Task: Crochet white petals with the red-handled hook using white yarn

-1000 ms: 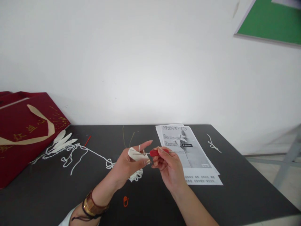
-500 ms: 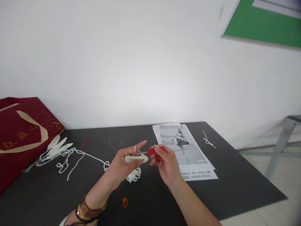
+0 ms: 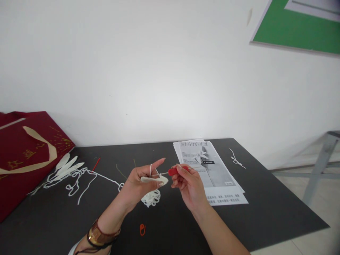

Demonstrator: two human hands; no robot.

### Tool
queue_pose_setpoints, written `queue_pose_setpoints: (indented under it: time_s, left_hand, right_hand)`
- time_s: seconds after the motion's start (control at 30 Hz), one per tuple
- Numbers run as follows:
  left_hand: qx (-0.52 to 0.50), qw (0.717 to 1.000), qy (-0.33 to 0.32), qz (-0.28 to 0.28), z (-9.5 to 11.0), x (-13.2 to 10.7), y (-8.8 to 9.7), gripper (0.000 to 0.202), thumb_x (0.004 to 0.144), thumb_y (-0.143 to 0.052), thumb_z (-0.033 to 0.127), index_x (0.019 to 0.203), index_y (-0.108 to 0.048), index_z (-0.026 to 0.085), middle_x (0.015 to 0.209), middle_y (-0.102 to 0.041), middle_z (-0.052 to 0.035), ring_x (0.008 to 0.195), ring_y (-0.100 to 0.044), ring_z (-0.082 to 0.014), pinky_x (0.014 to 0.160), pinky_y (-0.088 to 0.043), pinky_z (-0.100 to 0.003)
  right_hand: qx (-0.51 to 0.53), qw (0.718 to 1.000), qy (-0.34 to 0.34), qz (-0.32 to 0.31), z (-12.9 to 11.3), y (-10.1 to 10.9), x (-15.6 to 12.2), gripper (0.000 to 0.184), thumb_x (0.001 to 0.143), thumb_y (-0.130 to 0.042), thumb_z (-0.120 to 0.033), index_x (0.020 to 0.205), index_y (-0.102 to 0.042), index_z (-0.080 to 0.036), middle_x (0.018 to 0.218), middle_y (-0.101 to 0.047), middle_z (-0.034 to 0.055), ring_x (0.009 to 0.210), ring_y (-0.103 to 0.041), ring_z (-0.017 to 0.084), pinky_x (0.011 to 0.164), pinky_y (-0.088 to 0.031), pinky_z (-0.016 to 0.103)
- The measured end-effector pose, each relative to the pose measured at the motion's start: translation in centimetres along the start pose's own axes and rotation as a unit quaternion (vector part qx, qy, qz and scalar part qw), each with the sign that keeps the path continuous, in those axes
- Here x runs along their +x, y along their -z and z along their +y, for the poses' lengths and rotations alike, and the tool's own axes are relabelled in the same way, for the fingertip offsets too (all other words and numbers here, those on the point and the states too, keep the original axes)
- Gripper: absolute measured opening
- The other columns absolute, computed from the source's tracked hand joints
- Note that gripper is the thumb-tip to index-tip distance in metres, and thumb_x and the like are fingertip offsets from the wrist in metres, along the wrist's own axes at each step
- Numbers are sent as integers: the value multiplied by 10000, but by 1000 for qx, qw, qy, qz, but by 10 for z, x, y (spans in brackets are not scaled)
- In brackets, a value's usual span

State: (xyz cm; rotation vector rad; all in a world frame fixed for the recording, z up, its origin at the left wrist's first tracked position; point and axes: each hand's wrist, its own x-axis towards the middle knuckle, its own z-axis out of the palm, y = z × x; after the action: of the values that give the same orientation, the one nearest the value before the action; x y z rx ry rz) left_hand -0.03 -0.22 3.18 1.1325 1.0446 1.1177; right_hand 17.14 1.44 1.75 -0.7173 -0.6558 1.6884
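Observation:
My left hand [image 3: 139, 181] pinches a small white crocheted piece [image 3: 154, 180] above the black table [image 3: 265, 202], its index finger stretched out with white yarn [image 3: 106, 177] looped over it. My right hand [image 3: 187, 184] grips a crochet hook with a red handle [image 3: 175, 171], its metal tip reaching into the white piece. The two hands almost touch. A tangle of the yarn [image 3: 151, 198] hangs below the left hand, and the strand trails left across the table.
A dark red bag [image 3: 23, 156] with a beige handle lies at the far left, with white crocheted petals [image 3: 67, 164] beside it. Printed sheets [image 3: 209, 170] lie right of my hands. An orange stitch marker [image 3: 142, 229] sits near me; a yarn scrap [image 3: 236, 159] lies at the right.
The white piece has turned from upright to lying flat in my left fingers. The view shifted a little; both hands stay together at the hook.

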Motion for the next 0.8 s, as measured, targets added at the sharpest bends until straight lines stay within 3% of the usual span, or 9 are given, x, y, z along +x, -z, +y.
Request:
queue_pose_setpoints:
  time_s: [0.27,0.57,0.7,0.8]
  left_hand:
    - [27,998,-49,11,2,0,-4,432,686,-788,202,1112,-725,231,587,-536,31,506,-453,-122,525,-359,-273]
    - [-73,997,-10,36,1,0,-7,672,643,-819,165,1280,-607,202,599,-554,49,535,-477,-106,587,-391,-262]
    - [-18,999,-36,17,4,-1,-6,615,682,-798,204,1270,-618,228,598,-528,44,546,-465,-114,563,-376,-258]
    - [5,999,-43,15,8,-3,-6,604,688,-792,223,1267,-620,240,605,-498,45,518,-425,-103,521,-345,-250]
  right_hand:
    - [-93,993,66,-11,2,-3,-7,200,771,-742,-324,772,-723,-126,620,-729,44,449,-622,97,471,-546,186]
    - [-228,958,159,-66,1,-3,-18,143,824,-694,-303,826,-748,-171,673,-740,44,564,-668,149,563,-558,257]
    - [-184,969,158,-33,2,-3,-15,143,815,-703,-306,825,-746,-170,677,-741,42,544,-661,136,538,-562,241]
    - [-93,991,92,4,2,-3,-7,179,765,-750,-317,791,-730,-142,632,-730,40,466,-629,103,475,-544,192]
